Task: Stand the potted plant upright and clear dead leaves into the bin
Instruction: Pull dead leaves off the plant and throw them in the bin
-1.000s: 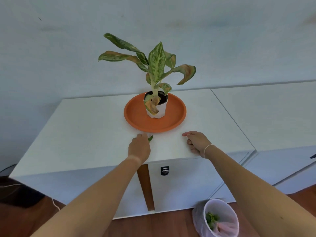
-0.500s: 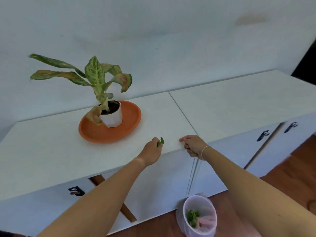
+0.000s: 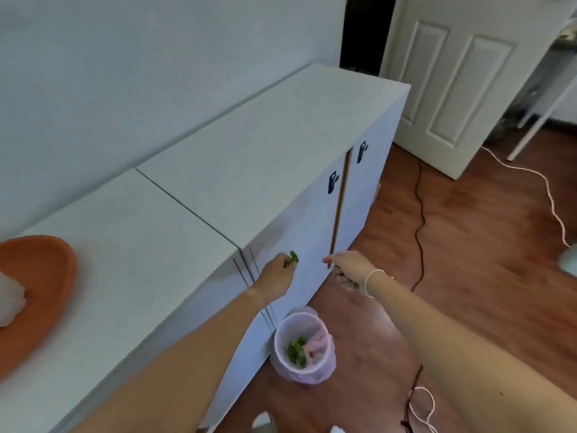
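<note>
Here we pinch a small green leaf (image 3: 293, 257) in our left hand (image 3: 278, 275), above the bin (image 3: 304, 346) on the floor; our right hand (image 3: 349, 270) is loosely curled, holding nothing.

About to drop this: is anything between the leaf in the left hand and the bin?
Nothing visible. The left hand holds the green leaf off the cabinet edge; the open bin sits on the floor below it.
</note>
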